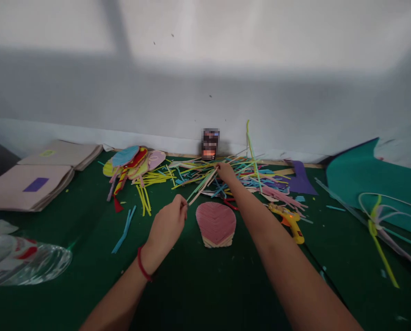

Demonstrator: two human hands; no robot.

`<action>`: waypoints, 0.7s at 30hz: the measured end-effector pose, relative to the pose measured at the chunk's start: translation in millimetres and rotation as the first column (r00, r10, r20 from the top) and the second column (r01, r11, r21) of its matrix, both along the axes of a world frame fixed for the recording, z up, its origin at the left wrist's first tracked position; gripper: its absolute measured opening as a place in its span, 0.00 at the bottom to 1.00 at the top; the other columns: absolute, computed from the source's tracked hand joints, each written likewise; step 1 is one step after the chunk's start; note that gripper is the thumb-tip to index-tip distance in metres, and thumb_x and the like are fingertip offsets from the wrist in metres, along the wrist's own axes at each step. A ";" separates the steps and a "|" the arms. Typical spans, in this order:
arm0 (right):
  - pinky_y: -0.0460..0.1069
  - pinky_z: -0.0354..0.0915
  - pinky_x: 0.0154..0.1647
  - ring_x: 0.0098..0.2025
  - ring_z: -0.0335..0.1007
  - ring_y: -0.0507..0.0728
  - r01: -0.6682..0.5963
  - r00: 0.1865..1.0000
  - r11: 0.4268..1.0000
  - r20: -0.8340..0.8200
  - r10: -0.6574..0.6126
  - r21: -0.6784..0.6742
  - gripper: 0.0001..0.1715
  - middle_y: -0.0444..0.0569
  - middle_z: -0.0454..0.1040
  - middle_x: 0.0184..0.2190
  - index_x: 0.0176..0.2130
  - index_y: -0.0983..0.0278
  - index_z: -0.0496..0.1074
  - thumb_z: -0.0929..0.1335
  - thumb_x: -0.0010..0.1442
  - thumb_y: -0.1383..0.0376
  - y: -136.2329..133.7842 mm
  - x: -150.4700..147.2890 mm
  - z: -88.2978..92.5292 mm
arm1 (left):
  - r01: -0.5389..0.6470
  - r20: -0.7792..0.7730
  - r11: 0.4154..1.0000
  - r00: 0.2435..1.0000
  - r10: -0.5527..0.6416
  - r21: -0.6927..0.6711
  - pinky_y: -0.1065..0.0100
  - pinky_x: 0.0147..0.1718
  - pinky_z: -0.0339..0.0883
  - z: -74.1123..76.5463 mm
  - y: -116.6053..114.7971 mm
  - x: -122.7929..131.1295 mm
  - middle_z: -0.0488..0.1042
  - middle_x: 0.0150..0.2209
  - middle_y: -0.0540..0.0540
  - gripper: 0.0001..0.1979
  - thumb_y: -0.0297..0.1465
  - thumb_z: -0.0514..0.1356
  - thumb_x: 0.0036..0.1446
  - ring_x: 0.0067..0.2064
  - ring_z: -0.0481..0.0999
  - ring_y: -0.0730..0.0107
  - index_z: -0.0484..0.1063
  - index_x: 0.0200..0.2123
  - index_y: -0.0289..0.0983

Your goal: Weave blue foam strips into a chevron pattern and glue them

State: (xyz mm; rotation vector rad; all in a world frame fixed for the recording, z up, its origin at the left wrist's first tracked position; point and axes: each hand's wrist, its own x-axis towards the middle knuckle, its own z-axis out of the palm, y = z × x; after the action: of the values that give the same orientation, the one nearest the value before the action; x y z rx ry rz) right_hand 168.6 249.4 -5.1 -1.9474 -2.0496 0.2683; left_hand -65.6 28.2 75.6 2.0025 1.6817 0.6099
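Thin pale strips (201,186), some green and some cream, stretch between my two hands. My left hand (170,220), with a red band at its wrist, is closed on their near ends. My right hand (225,174) pinches the far ends at the edge of a heap of coloured strips (240,172). Just below the strips lies a pink piece (216,224) with a V-shaped pattern and a cream lower edge, flat on the green table (177,294). Red handles (230,203) show behind it, partly hidden by my right arm.
A yellow glue gun (291,220) lies right of my right forearm. Coloured paper shapes (132,161), pink folders (29,184) and a plastic bottle (29,259) are on the left. A phone (210,144) leans on the wall. Teal sheet (374,184) at right.
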 end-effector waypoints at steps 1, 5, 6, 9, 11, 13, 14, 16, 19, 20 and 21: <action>0.49 0.59 0.49 0.48 0.68 0.58 0.012 1.000 1.000 0.000 -0.012 0.005 0.18 0.59 0.74 0.45 0.46 0.70 0.72 0.59 0.64 0.67 2.9 0.0 -0.9 | -0.006 0.017 1.000 1.000 0.006 -0.009 0.68 0.27 0.52 1.2 -4.4 -4.6 0.69 0.26 0.52 0.05 0.28 0.47 0.61 0.27 0.69 0.68 0.59 0.33 0.40; 0.51 0.61 0.48 0.47 0.69 0.60 0.055 0.998 0.998 -0.020 -0.054 0.041 0.18 0.61 0.75 0.43 0.46 0.71 0.73 0.59 0.63 0.67 6.2 3.5 -1.3 | -0.054 0.103 0.998 0.993 0.057 -0.034 0.69 0.27 0.54 8.0 -22.4 -21.5 0.68 0.25 0.53 0.06 0.31 0.47 0.61 0.26 0.67 0.69 0.60 0.32 0.41; 0.51 0.61 0.48 0.46 0.69 0.60 0.055 0.998 0.997 -0.028 -0.054 0.051 0.18 0.59 0.75 0.42 0.47 0.71 0.72 0.60 0.63 0.68 4.7 5.1 -0.7 | -0.069 0.126 0.997 0.989 0.073 -0.032 0.69 0.27 0.54 10.0 -26.3 -25.5 0.68 0.25 0.54 0.06 0.32 0.47 0.61 0.25 0.67 0.69 0.60 0.32 0.41; 0.51 0.61 0.48 0.45 0.69 0.59 0.051 0.997 0.993 -0.056 -0.046 0.102 0.23 0.56 0.76 0.42 0.54 0.67 0.68 0.61 0.60 0.71 -4.0 9.1 3.3 | -0.138 0.193 0.990 0.972 0.135 0.001 0.69 0.25 0.55 14.0 -32.2 -34.2 0.68 0.24 0.54 0.07 0.35 0.48 0.61 0.24 0.65 0.70 0.61 0.32 0.41; 0.52 0.61 0.49 0.46 0.69 0.60 0.056 0.996 0.986 -0.075 -0.045 0.154 0.26 0.56 0.74 0.43 0.56 0.66 0.65 0.61 0.58 0.72 -12.4 10.9 8.7 | -0.188 0.246 0.982 0.953 0.177 0.023 0.70 0.25 0.55 13.3 -29.6 -35.1 0.68 0.24 0.54 0.07 0.35 0.49 0.60 0.24 0.66 0.70 0.62 0.31 0.41; 0.52 0.61 0.50 0.46 0.68 0.60 0.062 0.994 0.975 -0.096 -0.043 0.212 0.26 0.57 0.73 0.45 0.56 0.67 0.65 0.61 0.58 0.72 -23.7 14.0 16.7 | -0.216 0.302 0.975 0.934 0.192 0.046 0.70 0.27 0.57 9.0 -23.3 -31.2 0.69 0.25 0.53 0.06 0.34 0.50 0.59 0.27 0.68 0.69 0.61 0.31 0.40; 0.52 0.61 0.51 0.47 0.67 0.59 0.067 0.994 0.969 -0.105 -0.043 0.238 0.25 0.57 0.72 0.46 0.55 0.68 0.66 0.61 0.58 0.72 -31.3 16.8 21.5 | -0.215 0.323 0.975 0.928 0.186 0.057 0.70 0.29 0.58 5.6 -19.7 -27.6 0.69 0.25 0.53 0.06 0.34 0.50 0.59 0.28 0.69 0.69 0.61 0.31 0.40; 0.52 0.61 0.52 0.46 0.67 0.58 0.084 0.990 0.949 -0.130 -0.046 0.305 0.21 0.57 0.71 0.46 0.52 0.69 0.67 0.60 0.59 0.71 -52.6 25.1 31.7 | -0.174 0.329 0.982 0.934 0.141 0.074 0.69 0.31 0.59 -2.6 -13.6 -18.6 0.69 0.25 0.53 0.05 0.32 0.49 0.60 0.30 0.70 0.69 0.61 0.32 0.40; 0.54 0.64 0.48 0.43 0.68 0.58 0.125 0.979 0.824 -0.204 -0.012 0.552 0.18 0.57 0.70 0.44 0.48 0.68 0.69 0.59 0.61 0.69 -102.7 40.1 45.3 | 0.019 0.276 0.997 0.960 -0.039 0.073 0.69 0.32 0.58 -16.0 -10.0 -4.3 0.70 0.27 0.52 0.04 0.30 0.49 0.61 0.30 0.70 0.70 0.61 0.34 0.40; 0.55 0.65 0.48 0.44 0.68 0.59 0.094 0.980 0.777 -0.194 0.036 0.622 0.17 0.56 0.70 0.43 0.48 0.66 0.69 0.60 0.61 0.67 -123.3 43.7 48.7 | 0.099 0.270 0.993 0.956 -0.112 0.061 0.69 0.32 0.58 -20.2 -10.1 0.0 0.70 0.28 0.52 0.04 0.30 0.49 0.61 0.30 0.70 0.70 0.62 0.34 0.40; 0.56 0.65 0.49 0.47 0.67 0.60 0.049 0.982 0.747 -0.168 0.084 0.663 0.16 0.55 0.71 0.42 0.48 0.64 0.70 0.60 0.62 0.66 -144.8 46.0 51.4 | 0.173 0.277 0.984 0.944 -0.179 0.047 0.69 0.32 0.58 -24.3 -10.4 3.9 0.71 0.28 0.52 0.04 0.30 0.49 0.61 0.30 0.70 0.70 0.62 0.35 0.40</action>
State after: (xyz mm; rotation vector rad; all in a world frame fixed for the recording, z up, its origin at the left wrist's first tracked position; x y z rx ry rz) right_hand 214.6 104.7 46.3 -1.3903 -1.7057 -0.2515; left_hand -61.7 17.7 51.3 1.9490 1.3195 0.8075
